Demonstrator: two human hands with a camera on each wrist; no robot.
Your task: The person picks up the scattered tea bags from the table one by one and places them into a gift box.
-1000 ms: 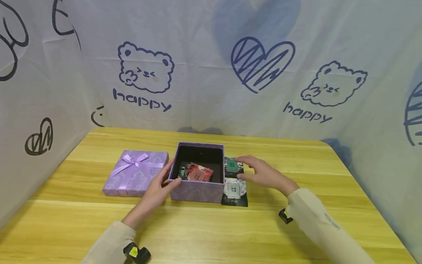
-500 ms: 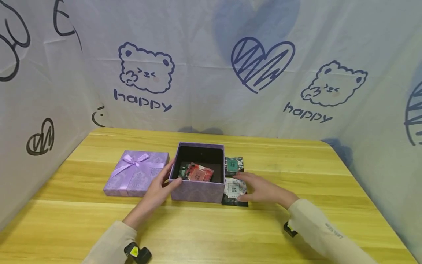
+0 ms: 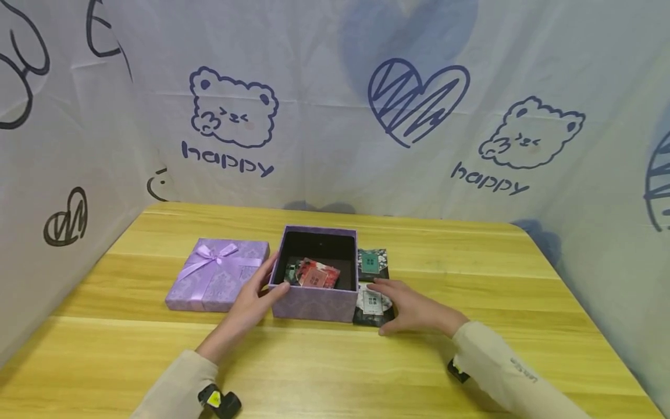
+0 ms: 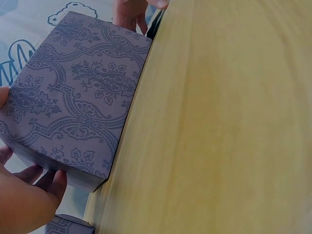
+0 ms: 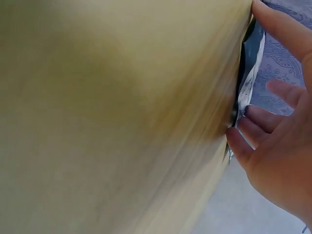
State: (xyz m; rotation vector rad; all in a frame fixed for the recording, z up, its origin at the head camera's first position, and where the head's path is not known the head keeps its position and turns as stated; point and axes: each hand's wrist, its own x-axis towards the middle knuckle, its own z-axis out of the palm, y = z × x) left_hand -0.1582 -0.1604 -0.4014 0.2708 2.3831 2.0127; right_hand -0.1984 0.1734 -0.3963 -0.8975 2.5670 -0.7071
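My left hand [image 3: 250, 304] holds the left side of an open purple gift box [image 3: 314, 305], thumb at its near left corner. In the left wrist view its fingertips press the patterned wall of the box [image 4: 83, 92]. Inside lie a red sachet [image 3: 320, 274] and a partly covered green one. My right hand [image 3: 417, 307] spreads over a black-and-white sachet [image 3: 372, 301] flat on the table, just right of the box. In the right wrist view, the fingertips of my right hand [image 5: 278, 141] rest by the edge of that sachet [image 5: 249, 73].
Behind the white sachet lies a green-labelled sachet [image 3: 371, 262], against the box's right side. The purple lid [image 3: 214, 276] with a ribbon bow lies left of the box. A printed cloth [image 3: 324, 116] hangs behind the wooden table [image 3: 324, 372].
My right hand has moved from the green-labelled sachet towards me, to the white sachet, with its thumb now at that sachet's near right corner. My left hand stays on the box.
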